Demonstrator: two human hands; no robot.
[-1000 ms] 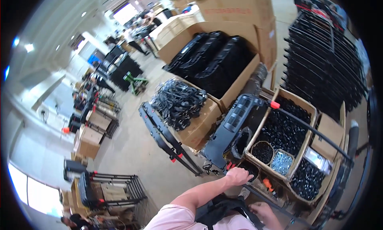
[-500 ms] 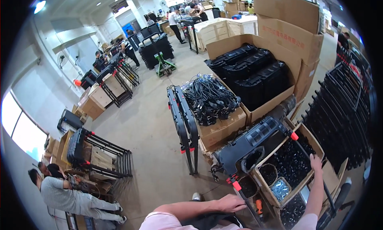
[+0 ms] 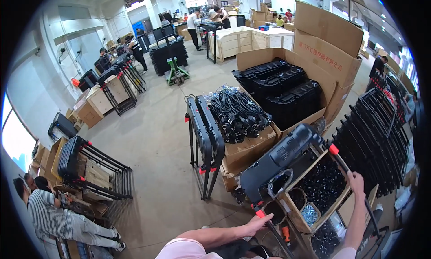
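Fingers of the left hand (image 3: pixel 257 224) lay stretched out and close together along the near black metal rail with an orange end cap (image 3: pixel 261 212), resting on it rather than wrapped around it. Those of the right hand (image 3: pixel 357 183) curled around the far black rail with an orange cap (image 3: pixel 333 149). Both rails belonged to a black folding frame carrying a long black plastic housing (image 3: pixel 280 160), which lay tilted just ahead of the hands, above a wooden-edged box of small black parts (image 3: pixel 321 187). A round tub of silvery screws (image 3: pixel 310 212) sat at that box's near corner. Further left stood a cardboard carton heaped with black cables (image 3: pixel 235 113), beside an upright folded black frame (image 3: pixel 204 138) on the grey concrete floor (image 3: pixel 152 142).
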